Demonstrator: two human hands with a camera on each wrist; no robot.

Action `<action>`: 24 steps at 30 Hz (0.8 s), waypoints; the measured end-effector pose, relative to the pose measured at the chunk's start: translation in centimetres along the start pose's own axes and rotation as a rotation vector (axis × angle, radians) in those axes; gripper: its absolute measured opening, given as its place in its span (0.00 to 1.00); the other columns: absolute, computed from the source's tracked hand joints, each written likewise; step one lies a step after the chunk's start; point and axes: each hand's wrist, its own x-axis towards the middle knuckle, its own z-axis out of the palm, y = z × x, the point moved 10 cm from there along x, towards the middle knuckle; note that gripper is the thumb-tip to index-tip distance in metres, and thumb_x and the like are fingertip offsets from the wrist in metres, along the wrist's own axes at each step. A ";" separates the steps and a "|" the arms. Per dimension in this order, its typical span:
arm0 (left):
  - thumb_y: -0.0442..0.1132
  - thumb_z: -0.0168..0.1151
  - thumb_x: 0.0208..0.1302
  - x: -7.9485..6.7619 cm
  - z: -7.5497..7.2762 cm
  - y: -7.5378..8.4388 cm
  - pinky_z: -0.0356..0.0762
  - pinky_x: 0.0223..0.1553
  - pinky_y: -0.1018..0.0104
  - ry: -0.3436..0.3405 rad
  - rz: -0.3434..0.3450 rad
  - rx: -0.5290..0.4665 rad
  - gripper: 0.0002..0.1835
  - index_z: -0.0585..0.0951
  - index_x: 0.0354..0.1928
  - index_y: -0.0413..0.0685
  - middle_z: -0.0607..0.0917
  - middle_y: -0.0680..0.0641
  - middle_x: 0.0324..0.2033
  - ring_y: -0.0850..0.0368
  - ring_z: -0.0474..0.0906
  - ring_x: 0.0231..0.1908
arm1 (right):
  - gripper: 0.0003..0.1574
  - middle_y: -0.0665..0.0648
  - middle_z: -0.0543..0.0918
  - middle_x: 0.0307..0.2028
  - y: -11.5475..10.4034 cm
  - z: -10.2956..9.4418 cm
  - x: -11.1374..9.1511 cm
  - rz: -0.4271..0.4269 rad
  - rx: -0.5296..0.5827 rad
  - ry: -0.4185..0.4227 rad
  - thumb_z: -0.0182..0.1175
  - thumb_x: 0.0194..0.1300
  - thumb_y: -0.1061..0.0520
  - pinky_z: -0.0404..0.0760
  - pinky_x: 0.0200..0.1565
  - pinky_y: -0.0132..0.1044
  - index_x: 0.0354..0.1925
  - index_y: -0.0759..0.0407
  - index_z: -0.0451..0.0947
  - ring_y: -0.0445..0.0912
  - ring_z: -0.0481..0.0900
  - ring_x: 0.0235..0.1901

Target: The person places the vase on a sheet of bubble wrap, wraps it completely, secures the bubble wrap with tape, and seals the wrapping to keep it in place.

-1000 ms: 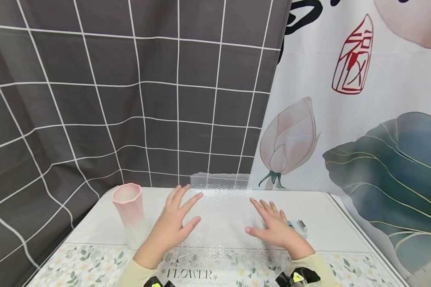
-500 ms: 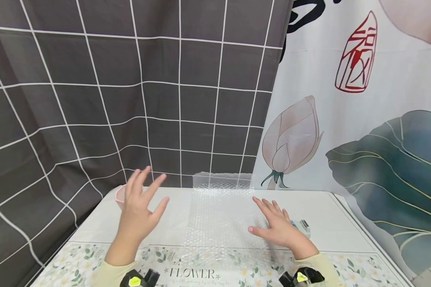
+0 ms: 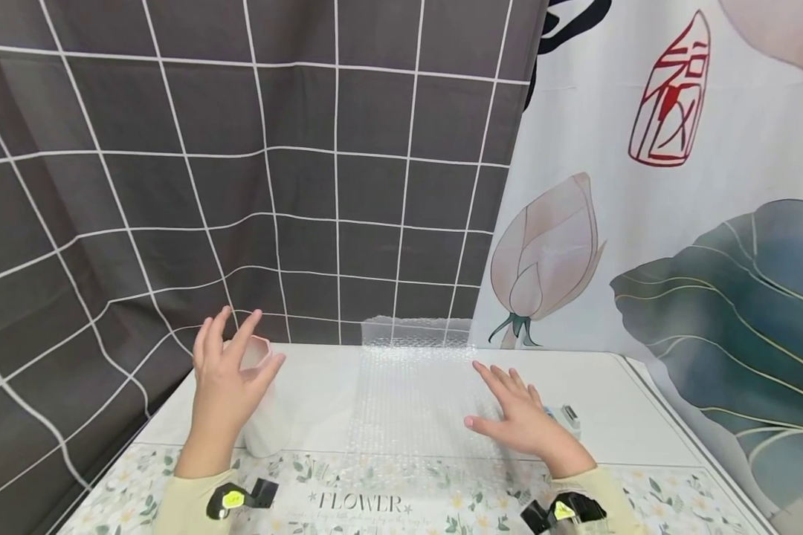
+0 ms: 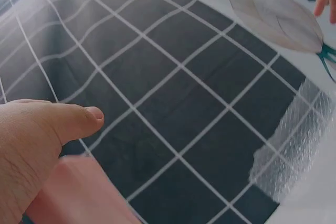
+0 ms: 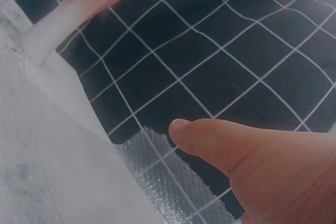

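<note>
A tall vase (image 3: pixel 265 431), pink at its faceted rim and fading to white below, stands at the left of the table. My left hand (image 3: pixel 224 390) is at its upper part, fingers spread and thumb apart, covering part of it in the head view. The pink vase wall (image 4: pixel 79 195) shows just under the left thumb in the left wrist view. A sheet of clear bubble wrap (image 3: pixel 411 401) lies across the middle of the table, its far end past the back edge. My right hand (image 3: pixel 518 420) hovers at the sheet's right side, fingers extended and holding nothing.
A small pale device (image 3: pixel 567 420) sits on the table behind the right hand, partly hidden. The white table (image 3: pixel 616 409) has a floral strip with "FLOWER" lettering at the front. A dark grid curtain (image 3: pixel 294 186) and a flower-print cloth (image 3: pixel 575 134) hang close behind it.
My left hand has moved left from the bubble wrap's edge to the vase. The right hand stays nearly in place.
</note>
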 end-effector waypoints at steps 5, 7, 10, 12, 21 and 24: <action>0.42 0.75 0.41 -0.6 0.9 -2.8 0.58 0.50 0.32 -0.057 -0.182 -0.027 0.41 0.69 0.63 0.60 0.55 0.41 0.66 0.38 0.48 0.65 | 0.53 0.65 0.52 0.68 -0.3 0.2 0.1 -0.004 0.005 -0.017 0.57 0.53 0.29 0.33 0.58 0.67 0.71 0.41 0.47 0.64 0.39 0.67; 0.43 0.75 0.42 -0.9 1.3 -3.6 0.61 0.50 0.35 -0.083 -0.256 -0.056 0.43 0.67 0.64 0.64 0.55 0.43 0.66 0.38 0.53 0.63 | 0.54 0.65 0.52 0.68 -0.3 0.1 0.1 -0.008 0.007 -0.016 0.57 0.53 0.30 0.33 0.57 0.68 0.71 0.43 0.47 0.64 0.39 0.66; 0.44 0.74 0.44 -1.3 1.7 -4.6 0.66 0.48 0.38 -0.108 -0.345 -0.089 0.46 0.62 0.66 0.69 0.58 0.42 0.64 0.37 0.61 0.58 | 0.54 0.65 0.53 0.67 -0.3 0.1 0.1 -0.007 0.007 -0.013 0.57 0.53 0.30 0.33 0.57 0.68 0.71 0.44 0.48 0.65 0.40 0.66; 0.46 0.74 0.44 -1.6 1.9 -5.2 0.66 0.47 0.39 -0.113 -0.390 -0.096 0.47 0.60 0.67 0.72 0.64 0.40 0.60 0.37 0.66 0.54 | 0.54 0.65 0.53 0.68 -0.2 0.1 0.1 -0.006 0.004 -0.015 0.57 0.53 0.29 0.33 0.57 0.68 0.71 0.43 0.48 0.64 0.40 0.66; 0.53 0.74 0.41 -2.6 2.0 -6.8 0.71 0.39 0.44 -0.024 -0.490 -0.072 0.44 0.64 0.63 0.63 0.76 0.37 0.48 0.39 0.74 0.43 | 0.53 0.66 0.54 0.67 -0.3 0.2 -0.1 -0.024 0.004 -0.019 0.57 0.54 0.31 0.35 0.56 0.69 0.71 0.45 0.48 0.66 0.41 0.66; 0.52 0.75 0.38 -3.1 1.9 -7.3 0.72 0.40 0.45 0.038 -0.527 -0.113 0.47 0.63 0.63 0.58 0.76 0.38 0.49 0.40 0.74 0.43 | 0.53 0.67 0.54 0.66 -0.4 0.2 0.0 -0.033 0.007 -0.018 0.57 0.54 0.31 0.34 0.56 0.69 0.71 0.46 0.48 0.66 0.41 0.66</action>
